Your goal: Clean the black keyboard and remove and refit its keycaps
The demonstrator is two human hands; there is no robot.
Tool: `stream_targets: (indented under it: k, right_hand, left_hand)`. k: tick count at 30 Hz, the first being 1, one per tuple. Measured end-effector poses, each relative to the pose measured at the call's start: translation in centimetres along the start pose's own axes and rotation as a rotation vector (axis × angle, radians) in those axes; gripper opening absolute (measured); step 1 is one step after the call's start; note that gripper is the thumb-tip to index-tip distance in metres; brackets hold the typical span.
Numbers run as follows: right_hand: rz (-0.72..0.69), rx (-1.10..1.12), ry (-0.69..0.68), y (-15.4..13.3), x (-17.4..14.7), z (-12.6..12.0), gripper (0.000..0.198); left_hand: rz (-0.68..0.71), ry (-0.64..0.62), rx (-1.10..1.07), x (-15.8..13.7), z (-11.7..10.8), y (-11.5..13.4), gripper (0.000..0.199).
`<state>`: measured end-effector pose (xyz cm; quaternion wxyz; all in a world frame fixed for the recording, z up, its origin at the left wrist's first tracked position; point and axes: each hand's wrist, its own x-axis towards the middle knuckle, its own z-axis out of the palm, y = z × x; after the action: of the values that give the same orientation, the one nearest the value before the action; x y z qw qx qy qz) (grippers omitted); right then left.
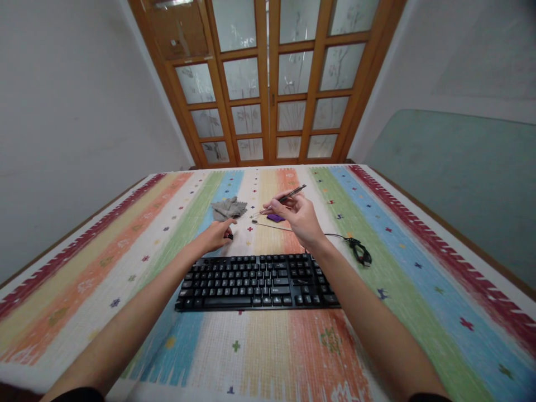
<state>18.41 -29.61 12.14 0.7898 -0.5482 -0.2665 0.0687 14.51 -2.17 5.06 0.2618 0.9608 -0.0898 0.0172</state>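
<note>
Keyboard (253, 282), black and wide, lies flat on the cloth-covered counter (138, 268), its space bar on the near side and its right end partly hidden beneath the right forearm. At the left, the left hand (215, 234) is just beyond the keyboard's far left corner, thumb and fingers pinching a small black piece (230, 237), too small to make out clearly. Right behind that hand sits a crumpled grey cloth (229, 208) with a jagged edge. Further right, a thin rod (274, 226) with a dark tip stretches toward the right hand (301, 216), which hides its other end. Near the rod lies a purple item (274, 218), partly covered from view. The right hand is above the counter, its fingers pinching a slim dark tool (295, 191) that slants, thin wire prongs pointing left and down. Past the right wrist, a bundled black cable (360, 252) rests on a green stripe. Furthest right, a pale green panel (460, 184) stands against the wall beside the counter.
</note>
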Motion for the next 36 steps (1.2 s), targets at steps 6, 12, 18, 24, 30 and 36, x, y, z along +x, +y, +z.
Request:
stream_targets:
  k: [6,12,18,24,30,36]
  right_hand:
    - [0.005,-0.014,-0.028,-0.2,-0.2,0.0,0.04]
    - [-0.002,-0.033,-0.047,-0.2,-0.3,0.2,0.038]
    - [0.027,-0.068,-0.085,0.5,-0.3,0.3,0.041]
    - [0.059,-0.064,-0.141,1.7,-0.4,0.7,0.041]
    - [0.116,-0.096,-0.196,3.2,-1.0,1.5,0.042]
    - [0.174,-0.127,-0.215,4.9,-1.7,2.3,0.043]
  left_hand:
    - [0.022,-0.053,0.109,1.0,-0.2,-0.1,0.044]
    - [0.042,-0.1,0.156,1.0,-0.6,-0.4,0.009]
    - [0.057,-0.118,0.171,0.4,-0.5,-0.7,0.013]
    - [0.046,-0.106,0.202,0.1,-0.2,-0.8,0.038]
    - [0.074,-0.121,0.214,0.2,-0.2,-0.9,0.036]
    - [0.099,-0.094,0.195,0.1,0.1,-1.4,0.034]
